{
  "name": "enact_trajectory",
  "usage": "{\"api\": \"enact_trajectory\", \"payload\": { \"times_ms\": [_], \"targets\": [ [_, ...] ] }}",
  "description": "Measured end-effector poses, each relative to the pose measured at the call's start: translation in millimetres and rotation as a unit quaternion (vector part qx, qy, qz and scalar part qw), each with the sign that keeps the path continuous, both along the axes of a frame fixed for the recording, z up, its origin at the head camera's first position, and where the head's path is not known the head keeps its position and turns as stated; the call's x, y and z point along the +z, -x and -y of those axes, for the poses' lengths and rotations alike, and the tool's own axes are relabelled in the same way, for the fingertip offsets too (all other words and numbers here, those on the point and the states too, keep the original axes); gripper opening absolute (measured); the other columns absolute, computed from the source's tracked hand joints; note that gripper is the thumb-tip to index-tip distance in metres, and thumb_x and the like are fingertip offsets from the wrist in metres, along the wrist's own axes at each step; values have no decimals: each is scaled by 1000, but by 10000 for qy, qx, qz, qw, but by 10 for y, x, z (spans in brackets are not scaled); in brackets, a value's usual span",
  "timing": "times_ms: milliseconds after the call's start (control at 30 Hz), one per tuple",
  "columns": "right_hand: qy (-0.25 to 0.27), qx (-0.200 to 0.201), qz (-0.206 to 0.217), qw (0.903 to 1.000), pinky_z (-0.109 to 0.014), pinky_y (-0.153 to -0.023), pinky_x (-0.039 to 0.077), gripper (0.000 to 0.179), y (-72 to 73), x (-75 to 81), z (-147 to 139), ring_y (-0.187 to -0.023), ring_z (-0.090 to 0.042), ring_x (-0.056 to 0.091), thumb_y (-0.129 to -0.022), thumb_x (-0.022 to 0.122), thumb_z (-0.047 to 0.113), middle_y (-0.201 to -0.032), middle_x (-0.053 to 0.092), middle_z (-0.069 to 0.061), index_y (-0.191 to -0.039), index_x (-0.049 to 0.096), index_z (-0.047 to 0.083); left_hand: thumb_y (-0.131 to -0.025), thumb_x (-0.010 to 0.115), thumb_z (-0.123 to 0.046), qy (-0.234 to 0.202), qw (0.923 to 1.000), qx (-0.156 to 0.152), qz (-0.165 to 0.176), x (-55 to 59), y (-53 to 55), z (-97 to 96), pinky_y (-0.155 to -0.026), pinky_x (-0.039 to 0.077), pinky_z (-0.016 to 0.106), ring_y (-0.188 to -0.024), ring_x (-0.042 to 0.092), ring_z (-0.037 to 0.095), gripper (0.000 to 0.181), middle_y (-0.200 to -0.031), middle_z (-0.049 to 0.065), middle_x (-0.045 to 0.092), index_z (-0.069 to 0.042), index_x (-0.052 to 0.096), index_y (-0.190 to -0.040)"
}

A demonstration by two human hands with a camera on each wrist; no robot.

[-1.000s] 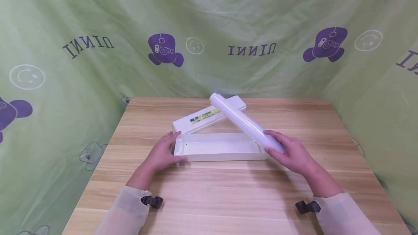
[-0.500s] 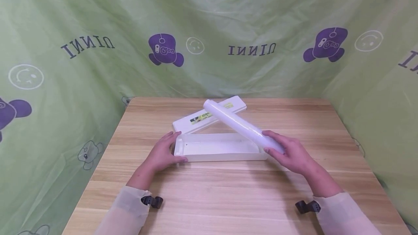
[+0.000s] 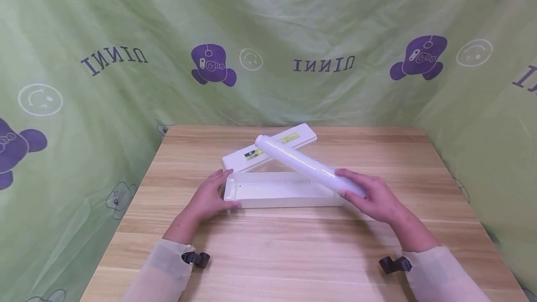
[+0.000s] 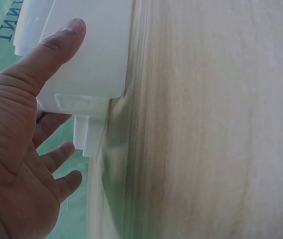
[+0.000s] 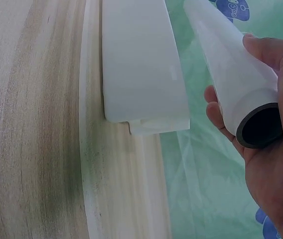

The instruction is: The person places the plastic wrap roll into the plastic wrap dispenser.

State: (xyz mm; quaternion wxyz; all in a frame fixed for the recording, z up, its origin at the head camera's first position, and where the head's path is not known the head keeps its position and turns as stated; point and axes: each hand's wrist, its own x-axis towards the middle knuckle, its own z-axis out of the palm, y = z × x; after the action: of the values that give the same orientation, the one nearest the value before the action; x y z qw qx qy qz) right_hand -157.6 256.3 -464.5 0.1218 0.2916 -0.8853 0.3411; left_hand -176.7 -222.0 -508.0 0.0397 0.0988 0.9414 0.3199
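Observation:
My right hand (image 3: 373, 197) grips the near end of a roll of plastic wrap (image 3: 302, 161), whose dark hollow core end shows in the right wrist view. The roll slants over the right part of a long white open box (image 3: 289, 202), its far end pointing up and left. At the box's left end my left hand (image 3: 209, 195) holds on, thumb along the front wall and fingers at the back corner; in the left wrist view the thumb (image 4: 57, 47) lies on the wall. Behind the box a white lid (image 3: 308, 133) with a green and yellow label lies at an angle, partly covered by the roll.
Everything stands on a wood-grain table (image 3: 268, 255). A green printed curtain (image 3: 268, 97) hangs behind the table and along both sides. Small black wrist devices (image 3: 196, 259) sit at each sleeve.
The roll's far end has swung left and lower, from above the lid's right part toward its middle. Both hands have stayed almost in place; the box and lid have not moved.

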Motion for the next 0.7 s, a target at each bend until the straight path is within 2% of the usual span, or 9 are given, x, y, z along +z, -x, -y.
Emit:
{"api": "enact_trajectory", "payload": {
  "times_ms": [400, 700],
  "targets": [
    [344, 178, 235, 9990, -29, -69, 59, 52, 10, -5, 23, -84, -12, 67, -86, 84, 6, -126, 73, -8, -135, 70, 18, -63, 96, -56, -38, 10000, -53, -40, 1, 9, 3, -121, 26, 65, -153, 28, 40, 116, -164, 19, 38, -18, 44, -159],
    [375, 279, 372, 9982, -28, -74, 59, 49, 35, 22, 23, -89, -12, 67, -86, 84, 8, -128, 73, -6, -133, 72, 18, -63, 96, -55, -58, 9999, -63, -104, 7, 2, -3, -120, 28, 66, -152, 30, 42, 115, -163, 21, 38, -17, 45, -158]
  ]
}}
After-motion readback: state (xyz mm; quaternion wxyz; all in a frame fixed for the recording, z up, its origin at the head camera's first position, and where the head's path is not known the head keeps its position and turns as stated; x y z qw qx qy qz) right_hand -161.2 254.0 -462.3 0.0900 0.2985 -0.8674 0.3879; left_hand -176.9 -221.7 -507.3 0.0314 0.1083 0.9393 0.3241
